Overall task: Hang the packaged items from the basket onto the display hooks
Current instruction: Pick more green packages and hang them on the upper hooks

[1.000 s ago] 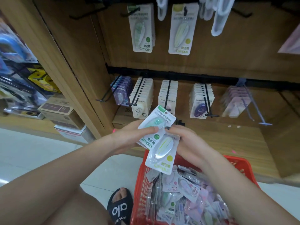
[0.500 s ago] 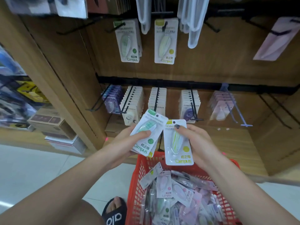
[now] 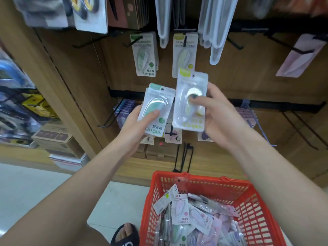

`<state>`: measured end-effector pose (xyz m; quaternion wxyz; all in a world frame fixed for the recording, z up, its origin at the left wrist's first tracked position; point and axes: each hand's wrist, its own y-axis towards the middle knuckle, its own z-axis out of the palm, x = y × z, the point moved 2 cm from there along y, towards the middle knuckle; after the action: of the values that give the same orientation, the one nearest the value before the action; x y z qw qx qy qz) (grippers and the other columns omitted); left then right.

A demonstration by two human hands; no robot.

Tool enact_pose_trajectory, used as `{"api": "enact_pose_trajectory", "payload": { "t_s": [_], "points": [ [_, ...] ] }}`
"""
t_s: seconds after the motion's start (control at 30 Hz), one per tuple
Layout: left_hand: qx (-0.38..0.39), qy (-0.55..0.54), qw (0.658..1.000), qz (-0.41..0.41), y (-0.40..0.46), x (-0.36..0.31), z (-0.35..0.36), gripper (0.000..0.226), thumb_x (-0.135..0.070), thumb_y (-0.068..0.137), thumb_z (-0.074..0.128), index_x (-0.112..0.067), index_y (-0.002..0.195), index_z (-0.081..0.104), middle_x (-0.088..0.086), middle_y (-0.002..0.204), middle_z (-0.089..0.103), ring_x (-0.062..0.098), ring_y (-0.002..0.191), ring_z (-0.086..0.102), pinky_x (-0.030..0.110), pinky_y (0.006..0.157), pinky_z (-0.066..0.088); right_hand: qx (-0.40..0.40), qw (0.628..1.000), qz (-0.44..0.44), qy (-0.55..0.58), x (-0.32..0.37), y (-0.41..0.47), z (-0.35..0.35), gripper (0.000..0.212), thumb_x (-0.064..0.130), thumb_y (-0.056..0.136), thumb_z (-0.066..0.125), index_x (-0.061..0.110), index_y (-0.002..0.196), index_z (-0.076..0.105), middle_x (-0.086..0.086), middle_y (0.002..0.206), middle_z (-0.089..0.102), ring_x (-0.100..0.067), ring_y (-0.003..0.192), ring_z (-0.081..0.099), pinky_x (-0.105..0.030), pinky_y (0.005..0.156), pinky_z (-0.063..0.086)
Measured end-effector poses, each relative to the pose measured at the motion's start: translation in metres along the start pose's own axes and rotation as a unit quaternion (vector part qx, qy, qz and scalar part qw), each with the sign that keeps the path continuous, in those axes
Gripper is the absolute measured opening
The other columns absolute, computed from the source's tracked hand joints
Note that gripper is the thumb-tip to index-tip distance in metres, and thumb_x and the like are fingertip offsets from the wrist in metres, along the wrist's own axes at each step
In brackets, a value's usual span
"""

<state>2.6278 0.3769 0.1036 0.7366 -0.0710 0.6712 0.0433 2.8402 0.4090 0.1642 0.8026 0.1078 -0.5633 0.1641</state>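
Raising 2 packs toward the upper hooks

My right hand (image 3: 218,114) is gripping the yellow pack (image 3: 190,102) upright, long axis 12 to 6, its hang hole at 12 just below the yellow-pack hook (image 3: 185,40). My left hand (image 3: 136,125) is gripping the green pack (image 3: 157,109), tilted toward 1; its hook (image 3: 134,41) is lying at 11, farther off. The red basket (image 3: 200,180) is sitting at 6.

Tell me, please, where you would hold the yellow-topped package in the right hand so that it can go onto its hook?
Probably by its lower half, from the front and right, as the right hand grips it now. The yellow-topped package stands upright, and its hang hole should sit in the top strip, so a low grip leaves that end free to meet the hook above, where a matching yellow package already hangs.
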Motion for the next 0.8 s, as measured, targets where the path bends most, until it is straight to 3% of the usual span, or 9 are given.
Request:
{"api": "enact_pose_trajectory", "payload": {
  "t_s": [0.13,0.23,0.3,0.4,0.5,0.63,0.8],
  "points": [
    [-0.041,-0.01,0.999,0.029,0.014,0.001,-0.002,0.045,-0.033,0.094,0.073,-0.013,0.132,0.058,0.008,0.122,0.075,0.029,0.109,0.075,0.041,0.084,0.061,-0.033,0.988,-0.111,-0.104,0.023,0.026,0.019,0.045,0.002,0.093,0.072,0.013,0.134,0.058,-0.009,0.122,0.075,-0.026,0.11,0.074,-0.052,0.095,0.06],
    [-0.053,0.007,0.998,0.042,0.017,0.009,-0.003,0.049,-0.038,0.09,0.077,-0.015,0.129,0.059,0.007,0.122,0.075,0.027,0.108,0.075,0.048,0.089,0.061,-0.052,0.98,-0.145,-0.13,0.022,0.033,0.025,0.041,0.002,0.093,0.072,0.012,0.131,0.059,-0.003,0.114,0.078,-0.019,0.104,0.076,-0.041,0.088,0.062],
    [-0.052,0.007,0.997,0.047,0.018,0.01,-0.003,0.045,-0.036,0.092,0.079,-0.017,0.128,0.06,0.007,0.122,0.075,0.026,0.108,0.075,0.048,0.089,0.061,-0.058,0.978,-0.153,-0.131,0.015,0.031,0.025,0.042,0.0,0.094,0.07,0.011,0.133,0.058,-0.003,0.114,0.078,-0.019,0.104,0.076,-0.036,0.085,0.062],
    [-0.057,0.009,0.997,0.051,0.022,0.007,-0.007,0.04,-0.035,0.094,0.077,-0.018,0.126,0.061,0.003,0.12,0.076,0.024,0.107,0.076,0.046,0.089,0.061,-0.063,0.976,-0.168,-0.126,0.011,0.025,0.025,0.043,0.0,0.094,0.07,0.011,0.133,0.058,-0.008,0.118,0.077,-0.023,0.107,0.075,-0.043,0.091,0.062],
    [-0.061,0.021,0.996,0.054,0.024,0.008,-0.01,0.039,-0.038,0.093,0.078,-0.021,0.125,0.063,0.001,0.119,0.077,0.022,0.107,0.076,0.046,0.09,0.061,-0.081,0.973,-0.173,-0.13,0.014,0.025,0.029,0.043,0.004,0.095,0.071,0.013,0.135,0.057,-0.005,0.12,0.076,-0.019,0.108,0.075,-0.04,0.09,0.062],
    [-0.064,0.024,0.996,0.059,0.026,0.007,-0.01,0.036,-0.037,0.096,0.073,-0.022,0.126,0.063,-0.001,0.117,0.077,0.019,0.106,0.076,0.045,0.09,0.061,-0.108,0.974,-0.165,-0.11,0.016,0.032,0.037,0.036,0.013,0.096,0.072,0.017,0.13,0.061,-0.005,0.12,0.076,-0.02,0.108,0.075,-0.049,0.097,0.06],
    [-0.065,0.033,0.995,0.07,0.03,0.005,-0.011,0.03,-0.037,0.099,0.07,-0.026,0.126,0.065,-0.002,0.119,0.077,0.019,0.109,0.075,0.047,0.094,0.06,-0.148,0.973,-0.142,-0.104,0.017,0.045,0.041,0.028,0.022,0.096,0.074,0.018,0.123,0.065,-0.001,0.114,0.078,-0.016,0.102,0.076,-0.043,0.096,0.06]
  ]
}}
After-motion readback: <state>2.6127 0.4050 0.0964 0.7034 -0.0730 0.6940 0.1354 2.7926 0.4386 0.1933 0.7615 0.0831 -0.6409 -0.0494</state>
